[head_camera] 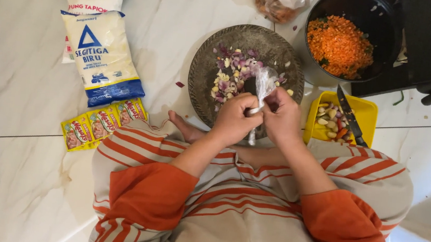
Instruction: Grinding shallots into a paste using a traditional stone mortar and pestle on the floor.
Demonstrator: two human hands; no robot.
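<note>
The floor [30, 89] is made of big white tiles, smooth and shiny, with thin lines between them. A person sits on it in a striped orange and cream robe [248, 216].

Both hands meet over a round, rough stone plate [204, 76]. The left hand [234, 120] and the right hand [282, 116] each have a tight grip on a small clear plastic bag [263, 86], which is crinkly and twisted at the neck. The bag is just above the near side of the plate. On the plate lie little chopped bits [231, 74], purple and pale yellow.

To the right is a square yellow tub [365, 114] with cloves and red pieces inside, and a knife [351, 117] rests across it. Behind it, a round black pan [363, 8] holds an orange, crumbly heap [340, 46].

To the left lie a soft white and blue flour bag [101, 54] and a strip of small yellow packets [102, 123].
</note>
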